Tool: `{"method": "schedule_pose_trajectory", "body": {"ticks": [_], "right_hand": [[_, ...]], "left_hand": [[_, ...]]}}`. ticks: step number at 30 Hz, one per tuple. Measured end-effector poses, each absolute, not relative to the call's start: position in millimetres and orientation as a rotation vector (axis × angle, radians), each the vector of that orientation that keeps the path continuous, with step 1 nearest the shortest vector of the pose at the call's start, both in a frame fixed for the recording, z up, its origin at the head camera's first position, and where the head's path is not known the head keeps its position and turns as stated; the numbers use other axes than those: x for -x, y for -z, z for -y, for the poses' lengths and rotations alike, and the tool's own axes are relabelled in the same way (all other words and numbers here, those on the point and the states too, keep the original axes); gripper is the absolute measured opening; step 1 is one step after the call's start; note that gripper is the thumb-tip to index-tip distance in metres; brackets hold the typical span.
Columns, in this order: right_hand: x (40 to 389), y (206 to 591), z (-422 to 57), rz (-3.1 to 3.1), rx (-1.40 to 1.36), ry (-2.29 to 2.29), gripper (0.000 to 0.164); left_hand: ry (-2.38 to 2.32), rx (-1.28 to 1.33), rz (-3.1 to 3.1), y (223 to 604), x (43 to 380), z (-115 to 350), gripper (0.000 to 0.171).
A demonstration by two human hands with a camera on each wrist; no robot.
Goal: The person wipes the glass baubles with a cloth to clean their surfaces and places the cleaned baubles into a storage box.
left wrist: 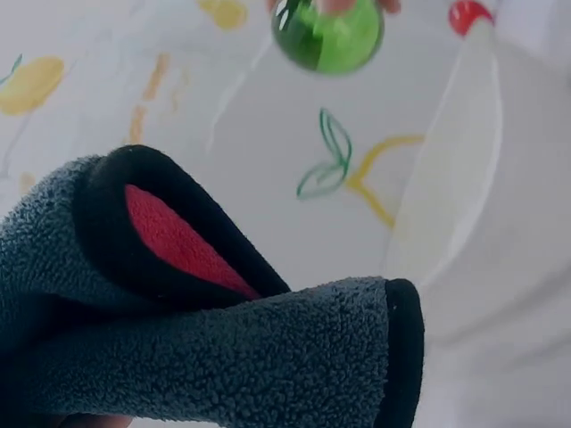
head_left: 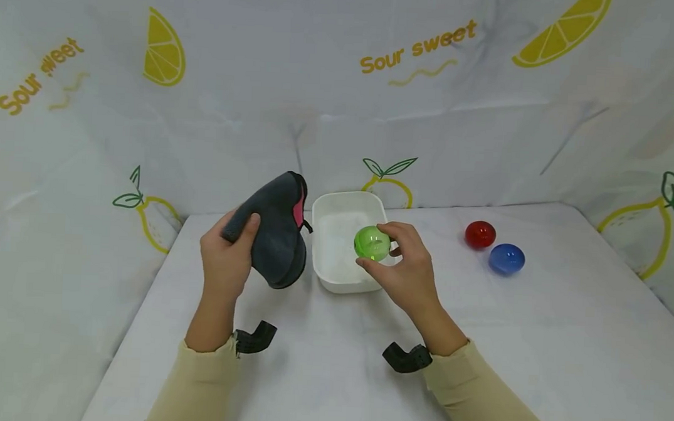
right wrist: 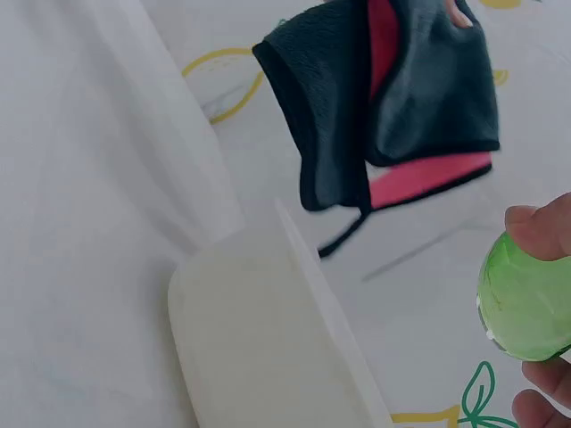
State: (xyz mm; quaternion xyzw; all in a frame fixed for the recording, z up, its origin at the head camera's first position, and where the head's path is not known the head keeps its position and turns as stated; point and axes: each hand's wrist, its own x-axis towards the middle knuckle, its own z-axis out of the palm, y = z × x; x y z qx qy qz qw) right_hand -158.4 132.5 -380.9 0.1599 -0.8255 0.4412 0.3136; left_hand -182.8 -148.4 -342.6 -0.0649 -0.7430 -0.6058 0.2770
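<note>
My left hand [head_left: 225, 260] grips a folded cloth [head_left: 279, 233], dark grey with black edging and a red-pink inner side. The cloth hangs in the air just left of a white plastic basin [head_left: 325, 260]. In the right wrist view a small black loop sticks out from a corner of the cloth [right wrist: 335, 116]. Between thumb and fingers, my right hand [head_left: 404, 270] pinches a clear green ball [head_left: 372, 243], which overlaps the basin in the head view. The left wrist view shows the fleecy cloth [left wrist: 223, 357] close up, with the green ball [left wrist: 330, 36] beyond it.
To the right of the basin, a red ball [head_left: 479, 234] and a blue ball [head_left: 507, 259] lie side by side on the white-covered table [head_left: 534, 345]. A white backdrop [head_left: 262, 107] with lemon prints rises behind the table's back edge.
</note>
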Motion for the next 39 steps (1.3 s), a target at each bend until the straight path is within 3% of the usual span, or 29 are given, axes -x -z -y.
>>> {"method": "schedule_pose_trajectory", "body": {"ticks": [7, 12, 23, 33, 39], "right_hand": [[162, 387, -133, 2.241, -0.379, -1.192, 0.062], [163, 389, -132, 2.263, -0.364, -1.2, 0.061], [167, 394, -133, 2.3, -0.344, -1.199, 0.061], [175, 394, -127, 2.492, -0.333, -1.204, 0.06], [197, 387, -118, 2.851, -0.333, -1.084, 0.063]], "left_hand": [[1.325, 0.116, 2.117, 355, 194, 191, 0.038], [0.897, 0.309, 2.33, 371, 202, 205, 0.039], [0.49, 0.636, 3.046, 409, 200, 168, 0.043], [0.253, 0.715, 3.066, 419, 191, 145, 0.028], [0.176, 0.701, 3.071, 419, 191, 140, 0.024]]}}
